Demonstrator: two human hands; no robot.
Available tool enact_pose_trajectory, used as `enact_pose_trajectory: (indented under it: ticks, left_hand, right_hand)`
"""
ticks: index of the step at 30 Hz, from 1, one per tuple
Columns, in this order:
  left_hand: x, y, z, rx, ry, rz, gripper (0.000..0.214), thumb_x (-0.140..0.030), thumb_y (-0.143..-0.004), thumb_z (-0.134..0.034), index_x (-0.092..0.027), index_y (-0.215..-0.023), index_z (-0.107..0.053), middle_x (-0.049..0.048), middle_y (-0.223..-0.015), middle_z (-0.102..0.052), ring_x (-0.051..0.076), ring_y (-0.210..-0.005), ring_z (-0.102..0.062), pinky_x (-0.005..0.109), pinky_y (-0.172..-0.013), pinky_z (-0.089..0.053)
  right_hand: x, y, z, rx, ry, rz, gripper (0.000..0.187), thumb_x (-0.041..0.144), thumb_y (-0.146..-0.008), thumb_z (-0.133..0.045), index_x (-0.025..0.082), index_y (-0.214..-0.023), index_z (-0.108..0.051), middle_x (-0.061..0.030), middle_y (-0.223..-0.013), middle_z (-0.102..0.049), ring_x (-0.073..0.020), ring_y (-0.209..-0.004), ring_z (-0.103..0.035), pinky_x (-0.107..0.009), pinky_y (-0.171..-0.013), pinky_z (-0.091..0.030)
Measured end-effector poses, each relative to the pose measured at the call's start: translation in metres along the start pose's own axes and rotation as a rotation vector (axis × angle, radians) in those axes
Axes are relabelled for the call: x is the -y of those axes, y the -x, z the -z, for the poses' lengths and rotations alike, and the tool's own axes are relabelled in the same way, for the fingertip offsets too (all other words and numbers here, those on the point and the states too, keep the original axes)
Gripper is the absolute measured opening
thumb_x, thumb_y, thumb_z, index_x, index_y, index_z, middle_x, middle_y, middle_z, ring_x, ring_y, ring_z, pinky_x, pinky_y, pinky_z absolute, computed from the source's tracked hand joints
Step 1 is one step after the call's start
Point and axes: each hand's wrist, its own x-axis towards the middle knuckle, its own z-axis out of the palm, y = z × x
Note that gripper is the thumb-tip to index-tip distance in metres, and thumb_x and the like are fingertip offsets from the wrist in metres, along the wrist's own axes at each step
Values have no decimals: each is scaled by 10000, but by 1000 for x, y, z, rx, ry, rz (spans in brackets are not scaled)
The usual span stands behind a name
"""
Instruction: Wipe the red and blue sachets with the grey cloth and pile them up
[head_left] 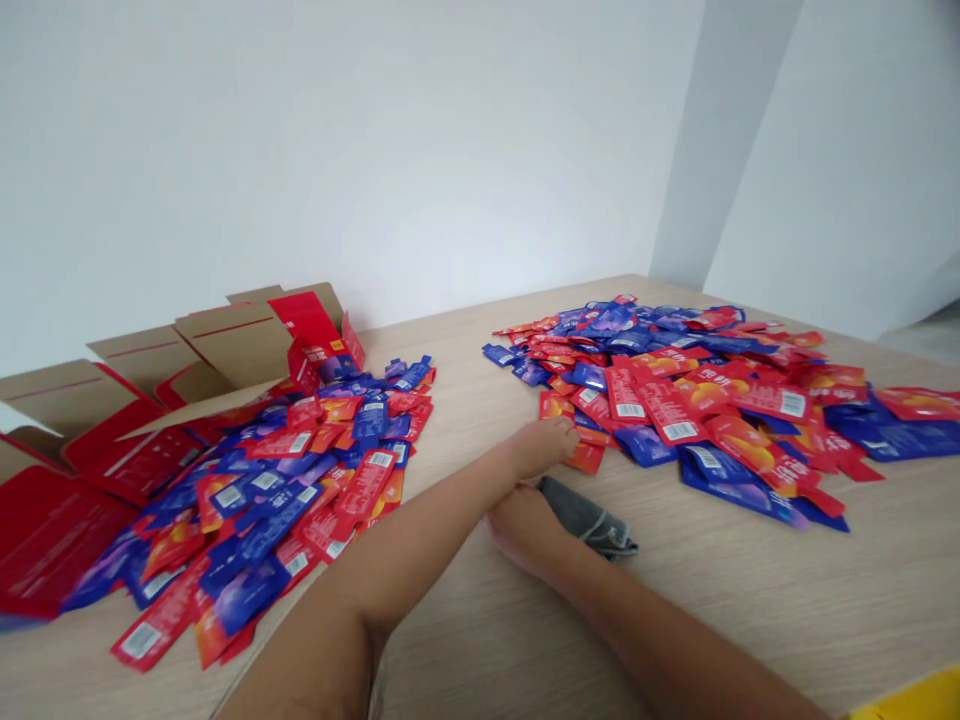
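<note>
My left hand [546, 446] reaches across to the near left edge of the right-hand pile, its fingers bent down on a red and orange sachet [585, 457]. The back of the hand hides part of the grip. My right hand [519, 528] is on the table below the left wrist, and the two arms meet there. Its fingers are turned away and mostly hidden, so what they hold does not show. Right beside it lies a crumpled dark grey cloth-like piece [589, 517]. The right-hand pile of red and blue sachets [667, 375] spreads behind both hands.
Another heap of red and blue sachets [292, 490] lies on the left of the wooden table [457, 610]. Several opened red cardboard boxes [127, 450] stand behind it, flaps up. A white wall [420, 150] rises at the back. Something yellow [911, 700] shows at the lower right corner.
</note>
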Motion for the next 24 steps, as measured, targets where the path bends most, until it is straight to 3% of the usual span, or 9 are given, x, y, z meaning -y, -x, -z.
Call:
enact_pose_trajectory:
  ticks: [5, 8, 12, 15, 18, 21, 24]
  left_hand:
    - [31, 45, 38, -79, -56, 185, 278, -9, -792, -398, -156, -949, -575, 95, -975, -625, 200, -958, -583, 314, -860, -436]
    - [47, 73, 45, -183, -102, 322, 254, -94, -844, -388, -161, -1014, -564, 102, -1009, -613, 201, -985, -563, 329, -879, -431]
    - [56, 86, 26, -199, -62, 385, 287, -222, -858, -451, -145, -1116, -549, 124, -1125, -593, 221, -1086, -523, 355, -941, -403]
    - [61, 77, 5, -72, -31, 359, 354, -213, -851, -469, -123, -1189, -520, 143, -1247, -539, 224, -1169, -482, 357, -991, -370]
    - [66, 76, -7, 34, -64, 348, 349, -129, -832, -461, -101, -1171, -539, 151, -1288, -509, 217, -1201, -464, 349, -1015, -353]
    - [63, 98, -5, 45, -78, 310, 346, -93, -818, -461, -111, -1150, -557, 129, -1268, -534, 193, -1198, -471, 325, -1019, -357]
    - [44, 137, 1, 33, -135, 274, 391, -85, -843, -402, -123, -1217, -512, 115, -1298, -510, 174, -1220, -449, 328, -1032, -349]
  right_hand:
    - [-3, 4, 4, -59, -63, 4, 323, 152, -874, -380, 215, -1078, -621, -68, -906, -659, -175, -813, -626, -263, -686, -457]
    - [-4, 3, 3, -113, -189, 0, 328, 177, -846, -403, 238, -1062, -643, -40, -930, -675, -157, -819, -626, -238, -715, -436]
    - [-1, 2, 2, -144, -351, 91, 289, 173, -781, -453, 219, -937, -692, -15, -919, -703, -144, -823, -629, -219, -741, -425]
    - [1, 3, 3, -172, -409, 84, 260, 161, -742, -472, 215, -844, -705, -3, -834, -716, -143, -751, -635, -224, -699, -432]
    - [-3, 4, 7, -287, -457, 43, 241, 148, -738, -461, 210, -774, -690, 0, -777, -708, -141, -719, -630, -231, -684, -437]
    - [-14, 2, 11, -468, -466, -9, 229, 159, -760, -447, 195, -817, -666, -27, -829, -700, -159, -775, -628, -260, -731, -449]
    - [-23, -2, 12, -577, -431, -75, 267, 174, -791, -425, 180, -962, -630, -61, -953, -687, -183, -880, -622, -304, -803, -453]
